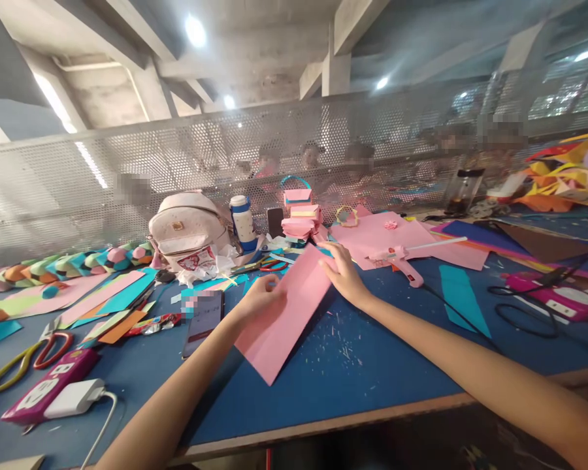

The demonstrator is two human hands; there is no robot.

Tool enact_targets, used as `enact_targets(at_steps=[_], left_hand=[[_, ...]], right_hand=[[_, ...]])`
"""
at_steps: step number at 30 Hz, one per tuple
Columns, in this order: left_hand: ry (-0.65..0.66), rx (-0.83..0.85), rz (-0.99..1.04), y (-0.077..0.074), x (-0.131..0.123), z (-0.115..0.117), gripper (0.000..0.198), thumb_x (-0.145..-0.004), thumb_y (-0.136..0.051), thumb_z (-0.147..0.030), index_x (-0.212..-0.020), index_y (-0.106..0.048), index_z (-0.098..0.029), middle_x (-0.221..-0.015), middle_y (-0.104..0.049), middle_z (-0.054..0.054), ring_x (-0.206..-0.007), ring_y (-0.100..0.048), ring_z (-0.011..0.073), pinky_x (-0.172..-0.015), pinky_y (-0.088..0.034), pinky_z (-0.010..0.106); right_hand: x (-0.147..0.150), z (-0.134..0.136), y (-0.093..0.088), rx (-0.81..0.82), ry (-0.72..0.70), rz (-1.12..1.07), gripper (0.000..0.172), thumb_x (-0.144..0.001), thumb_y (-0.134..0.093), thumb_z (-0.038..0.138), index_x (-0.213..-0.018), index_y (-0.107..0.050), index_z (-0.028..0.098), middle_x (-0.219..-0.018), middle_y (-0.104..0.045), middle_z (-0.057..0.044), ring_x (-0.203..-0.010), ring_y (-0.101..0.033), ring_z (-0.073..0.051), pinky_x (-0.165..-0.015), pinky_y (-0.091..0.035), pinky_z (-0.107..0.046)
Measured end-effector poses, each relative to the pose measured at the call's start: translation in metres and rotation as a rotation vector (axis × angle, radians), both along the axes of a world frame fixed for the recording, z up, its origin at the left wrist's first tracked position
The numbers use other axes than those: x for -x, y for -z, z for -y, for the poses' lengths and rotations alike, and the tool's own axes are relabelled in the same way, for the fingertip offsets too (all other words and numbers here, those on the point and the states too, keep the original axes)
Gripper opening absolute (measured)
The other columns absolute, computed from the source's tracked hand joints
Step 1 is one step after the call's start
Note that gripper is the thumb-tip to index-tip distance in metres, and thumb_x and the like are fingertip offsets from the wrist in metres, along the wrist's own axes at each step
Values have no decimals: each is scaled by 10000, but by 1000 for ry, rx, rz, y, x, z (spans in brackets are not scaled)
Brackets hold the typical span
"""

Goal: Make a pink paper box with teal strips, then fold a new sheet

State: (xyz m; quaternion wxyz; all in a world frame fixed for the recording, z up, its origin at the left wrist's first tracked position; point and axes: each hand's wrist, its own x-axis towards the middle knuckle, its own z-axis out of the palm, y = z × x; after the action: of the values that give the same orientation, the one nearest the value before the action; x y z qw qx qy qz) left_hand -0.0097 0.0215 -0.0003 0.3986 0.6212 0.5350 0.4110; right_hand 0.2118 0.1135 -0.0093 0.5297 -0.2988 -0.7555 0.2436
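A long pink sheet of paper (pixel 289 320) slants over the blue table in front of me. My left hand (pixel 261 301) is closed on its left edge, fingers curled and partly hidden. At its upper right end, my right hand (pixel 345 274) grips the edge, with the thumb on the face and the other fingers along the top. Left of the sheet lies a phone (pixel 204 326) with its screen lit. To the right, a pink glue gun (pixel 396 260) rests on larger pink sheets (pixel 357 238).
Scissors (pixel 44 349) and a purple power strip (pixel 53 385) with a white charger (pixel 76 398) lie at left. Behind stand a backpack (pixel 189 225), a bottle (pixel 244 222) and folded pink paper boxes (pixel 300 219). A teal strip (pixel 463 297) and another power strip (pixel 553 297) are at right.
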Motion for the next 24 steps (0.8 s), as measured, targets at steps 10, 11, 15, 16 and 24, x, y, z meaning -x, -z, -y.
enact_targets(at_steps=[10,11,15,16,24], left_hand=[[-248,-142,491,-1,-11,4,500,-668,-768,-481,-1014,-519,-221,-594,-652,-48,-494,-606,148,-492,-436,216],[-263,-170,516,-2,-12,5,523,-678,-768,-473,-1073,-534,-222,-610,-664,-47,-509,-612,146,-506,-444,217],[-264,-235,571,-4,-16,9,667,-700,-775,-434,-1294,-537,-244,-788,-744,-10,-630,-660,151,-591,-484,227],[-256,-234,575,-3,-17,10,685,-700,-779,-431,-1316,-544,-245,-870,-760,11,-696,-681,168,-638,-505,247],[-220,-174,549,7,-22,6,445,-614,-858,-349,-1007,-766,-163,-1115,-738,100,-998,-678,241,-854,-515,302]], right_hand=[[3,3,22,506,-94,-257,658,-816,-641,576,-1373,-409,313,-1470,-425,-98,-1367,-422,-263,-1096,-415,-443],[3,6,20,541,-145,-248,616,-823,-633,580,-1342,-463,297,-1413,-497,-101,-1317,-485,-257,-1075,-443,-430],[8,22,7,641,-381,-138,449,-819,-653,563,-1065,-686,189,-1040,-715,-112,-978,-692,-251,-902,-565,-414],[8,25,4,649,-414,-116,433,-808,-669,554,-1012,-704,174,-981,-728,-108,-916,-704,-248,-868,-574,-413],[7,22,3,550,-379,-87,425,-751,-734,505,-987,-681,155,-859,-726,-73,-770,-685,-225,-739,-558,-369]])
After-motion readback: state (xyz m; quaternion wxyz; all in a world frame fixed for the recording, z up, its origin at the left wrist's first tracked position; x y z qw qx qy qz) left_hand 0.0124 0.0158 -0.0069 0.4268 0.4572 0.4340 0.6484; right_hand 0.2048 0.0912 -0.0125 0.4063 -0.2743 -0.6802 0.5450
